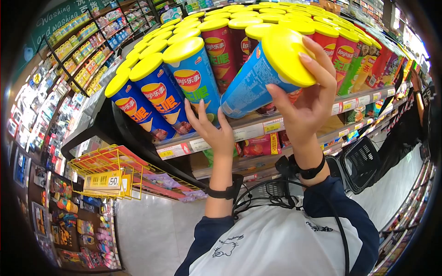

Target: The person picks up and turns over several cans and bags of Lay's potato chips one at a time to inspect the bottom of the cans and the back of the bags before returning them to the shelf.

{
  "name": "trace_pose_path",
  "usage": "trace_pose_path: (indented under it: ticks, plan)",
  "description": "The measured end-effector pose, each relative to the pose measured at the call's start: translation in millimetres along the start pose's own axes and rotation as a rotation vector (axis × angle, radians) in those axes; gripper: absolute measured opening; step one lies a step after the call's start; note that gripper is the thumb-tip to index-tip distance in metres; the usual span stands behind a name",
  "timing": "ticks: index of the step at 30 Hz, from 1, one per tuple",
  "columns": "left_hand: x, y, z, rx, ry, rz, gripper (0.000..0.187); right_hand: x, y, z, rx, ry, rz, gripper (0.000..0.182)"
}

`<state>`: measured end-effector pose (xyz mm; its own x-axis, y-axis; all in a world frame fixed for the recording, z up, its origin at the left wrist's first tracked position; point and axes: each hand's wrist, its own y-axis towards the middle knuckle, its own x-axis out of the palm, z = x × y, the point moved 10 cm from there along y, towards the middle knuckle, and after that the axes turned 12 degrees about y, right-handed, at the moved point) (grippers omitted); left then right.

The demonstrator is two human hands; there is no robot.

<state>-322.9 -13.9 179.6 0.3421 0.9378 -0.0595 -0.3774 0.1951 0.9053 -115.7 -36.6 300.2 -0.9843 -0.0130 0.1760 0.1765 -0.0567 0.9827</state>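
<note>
My right hand (306, 99) grips a light blue chip canister (260, 83) by its yellow lid end, thumb and fingers on either side. The canister leans with its base low to the left, at the shelf edge. My left hand (214, 131) has its fingers spread, fingertips at the foot of an upright light blue canister (193, 76) and close to the base of the tilted one. Two dark blue canisters (159, 94) stand to the left. Red canisters (218, 53) stand behind, all with yellow lids.
Price tags line the shelf edge (248, 131). A yellow wire rack (113, 172) hangs at the lower left. Black baskets (361, 158) and a person in dark clothes (400, 124) are at the right. Stocked shelves line the left side.
</note>
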Motion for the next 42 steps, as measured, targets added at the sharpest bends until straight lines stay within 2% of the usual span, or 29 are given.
trace_pose_path:
  ticks: [2, 10, 16, 19, 22, 31, 38, 42]
  plan:
    - [-1, 0, 2, 0.020, 0.027, 0.009, 0.052, 4, 0, 4, -0.048, 0.101, 0.063, 0.061]
    - [-1, 1, 2, 0.041, 0.038, 0.009, 0.053, 42, -9, 15, -0.017, -0.003, -0.029, 0.058]
    - [-3, 1, 2, 0.033, 0.071, 0.013, 0.055, 54, -1, 19, -0.043, -0.270, -0.070, 0.051]
    - [-1, 0, 2, 0.035, 0.079, 0.006, 0.054, 55, 2, 24, -0.004, -0.111, -0.044, 0.049]
    - [-2, -1, 1, 0.028, 0.054, 0.008, 0.053, 57, 2, 23, -0.053, -0.123, -0.024, 0.049]
    - [-2, 0, 1, 0.026, 0.016, 0.010, 0.053, 68, -14, 19, -0.125, -0.384, -0.050, 0.044]
    - [0, -2, -2, 0.047, 0.025, 0.006, 0.055, 74, -14, 29, -0.003, -0.639, -0.183, 0.039]
    - [0, -1, 0, 0.057, 0.043, 0.009, 0.054, 76, -14, 28, 0.054, -0.731, -0.292, 0.044]
